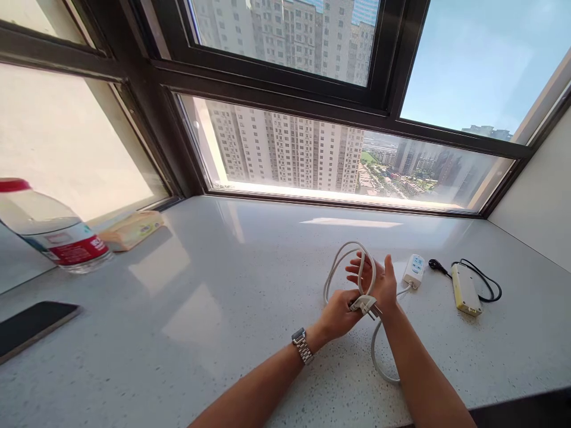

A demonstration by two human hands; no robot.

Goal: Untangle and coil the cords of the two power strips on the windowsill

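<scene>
My left hand (342,312) is closed around a white power cord near its plug (366,304), whose metal prongs point toward my right wrist. Loops of the white cord (331,273) rise above that hand and cross in front of my right palm. My right hand (377,279) is held up beside the loops, thumb raised and fingers stretched out and apart. A slack curve of the cord hangs below my right wrist. Just right of that hand lies a small white power strip (414,270), with the cord coming from its near end.
Farther right sit a yellowed white power strip (465,291), a black cord (495,285) and a black plug (437,266). At left are a large water bottle (75,244), a tissue pack (134,230) and a phone (35,324). Windows (285,148) border the speckled white counter (250,261).
</scene>
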